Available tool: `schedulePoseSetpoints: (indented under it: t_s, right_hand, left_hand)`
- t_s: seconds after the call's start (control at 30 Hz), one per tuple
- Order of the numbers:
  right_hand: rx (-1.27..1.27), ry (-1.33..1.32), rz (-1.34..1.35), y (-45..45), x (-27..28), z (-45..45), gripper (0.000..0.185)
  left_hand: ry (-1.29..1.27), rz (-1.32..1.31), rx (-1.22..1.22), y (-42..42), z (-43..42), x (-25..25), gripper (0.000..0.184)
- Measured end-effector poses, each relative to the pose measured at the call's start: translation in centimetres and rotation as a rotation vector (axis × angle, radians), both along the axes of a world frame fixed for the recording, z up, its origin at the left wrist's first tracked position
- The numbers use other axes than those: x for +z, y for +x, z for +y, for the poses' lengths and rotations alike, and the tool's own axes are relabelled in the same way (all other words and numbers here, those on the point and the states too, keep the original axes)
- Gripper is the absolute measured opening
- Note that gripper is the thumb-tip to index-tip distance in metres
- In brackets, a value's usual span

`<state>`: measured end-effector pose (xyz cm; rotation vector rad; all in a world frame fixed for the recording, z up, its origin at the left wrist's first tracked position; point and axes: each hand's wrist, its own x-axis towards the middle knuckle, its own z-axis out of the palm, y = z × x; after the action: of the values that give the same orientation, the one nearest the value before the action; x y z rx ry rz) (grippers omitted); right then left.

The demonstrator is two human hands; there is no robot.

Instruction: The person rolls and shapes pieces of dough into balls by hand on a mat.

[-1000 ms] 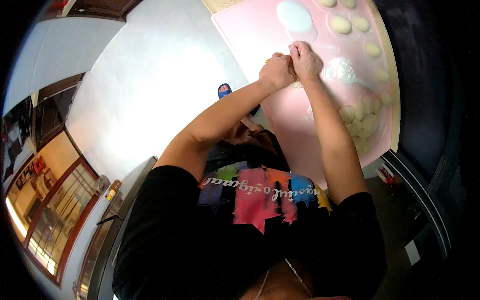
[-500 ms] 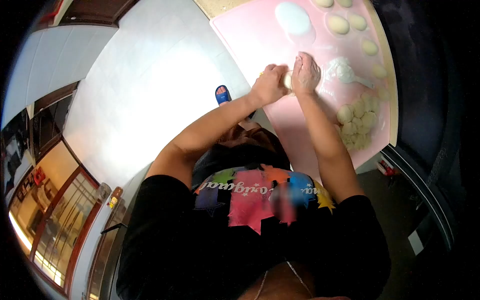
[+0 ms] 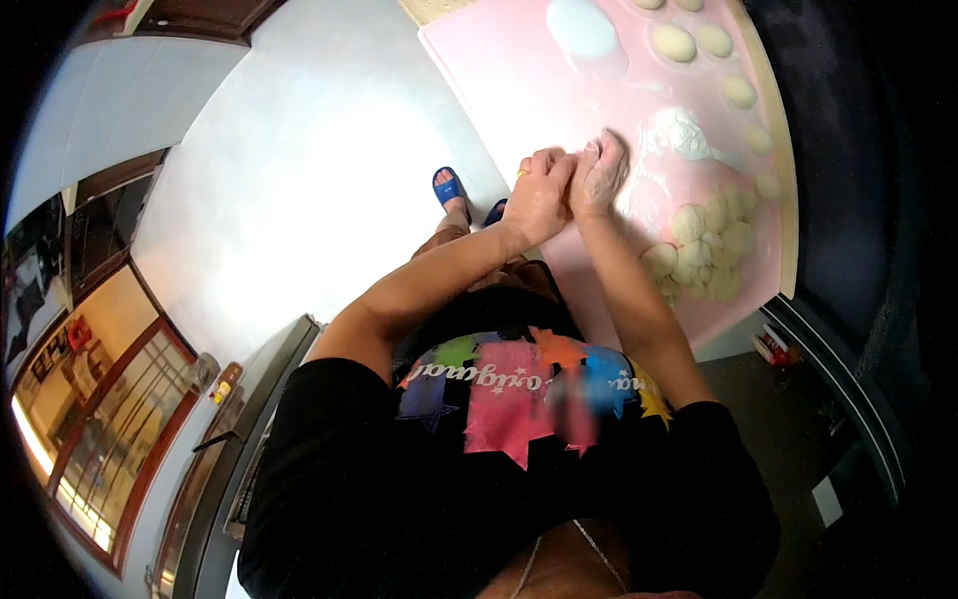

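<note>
My left hand [image 3: 540,196], with a yellow ring on one finger, is curled against my right hand [image 3: 599,180] over the near edge of the pink mat [image 3: 479,60]. The right hand is cupped, its fingers together and whitened with flour. A pale dough ball showed between the palms a moment earlier; now the hands hide it. Just right of them lies a heap of white flour [image 3: 677,134]. Nearer to me, a cluster of small dough pieces [image 3: 707,246] sits beside my right forearm.
Several smooth round dough balls [image 3: 674,42] line the mat's far right side. A pale oval thing [image 3: 582,28] lies at the far end. Blue slippers [image 3: 448,186] are on my feet on the bright floor [image 3: 299,160], left of the mat.
Both hands have come slightly nearer to my body and closer together. The dough ball between them has gone out of sight. My view has shifted a little.
</note>
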<state>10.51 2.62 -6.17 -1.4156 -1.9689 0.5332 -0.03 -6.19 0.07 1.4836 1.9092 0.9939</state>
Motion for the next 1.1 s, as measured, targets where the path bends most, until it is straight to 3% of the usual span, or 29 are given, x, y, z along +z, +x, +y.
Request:
schedulePoseSetpoints:
  t_s: [0.07,0.13,0.27,0.4,0.47,0.5,0.53,0.6,0.63,0.7,0.8,0.87,0.93,1.0,1.07,1.1]
  right_hand:
    - [0.119,0.121,-0.255,-1.0,1.2,2.4,0.034]
    - [0.128,0.095,-0.273,-2.2,1.8,4.8,0.033]
    - [0.212,0.040,-0.383,-3.4,1.3,9.3,0.029]
    - [0.291,-0.013,-0.340,-4.0,2.4,10.2,0.040]
    - [0.103,-0.896,0.387,-3.1,3.1,9.5,0.046]
    - [-0.057,-0.840,0.464,-3.0,4.9,6.8,0.053]
    - [-0.108,-0.615,0.287,-2.0,2.3,5.5,0.047]
    - [-0.177,-0.340,0.244,-2.4,4.1,-0.2,0.039]
    - [-0.177,-0.343,0.243,-2.1,3.0,-0.3,0.039]
    - [-0.011,0.045,-0.111,-1.3,0.8,-0.1,0.035]
    - [0.037,0.052,-0.289,-3.1,1.7,3.9,0.034]
    - [0.029,0.078,-0.294,-3.9,1.6,6.0,0.029]
    - [0.142,0.085,-0.303,-4.1,0.8,8.6,0.026]
    - [0.180,0.115,-0.304,-4.1,1.7,9.5,0.028]
    - [0.239,-0.118,-0.341,-4.7,3.2,9.7,0.032]
    - [0.229,-0.167,-0.170,-4.5,2.6,9.7,0.041]
  left_hand:
    - [0.046,-0.058,-0.014,-1.4,0.5,-0.2,0.061]
    - [-0.216,-0.257,-0.021,-3.2,2.4,-0.5,0.074]
    - [-0.352,-0.224,-0.006,-4.0,7.0,-0.4,0.060]
    - [-0.446,-0.209,0.034,-3.2,8.2,1.5,0.059]
    - [-0.407,-0.155,0.036,-1.8,6.4,2.1,0.062]
    - [-0.304,-0.078,0.004,-1.0,4.9,1.6,0.063]
    - [-0.200,-0.001,-0.028,-0.3,3.4,0.9,0.064]
    - [-0.143,-0.008,-0.052,0.8,0.4,-1.2,0.070]
    - [-0.086,-0.013,-0.074,0.4,-0.3,-1.4,0.075]
    - [-0.077,-0.085,-0.094,-1.2,-0.5,-1.6,0.078]
    - [-0.134,-0.211,-0.101,-4.0,2.3,0.1,0.081]
    - [-0.319,-0.282,-0.030,-4.7,4.5,0.5,0.076]
    - [-0.275,-0.194,-0.060,-4.8,6.7,0.3,0.070]
    - [-0.459,-0.204,-0.024,-4.6,8.2,2.0,0.065]
    - [-0.452,-0.173,-0.064,-3.9,8.6,1.9,0.062]
    - [-0.432,-0.160,-0.004,-3.1,8.1,1.6,0.062]
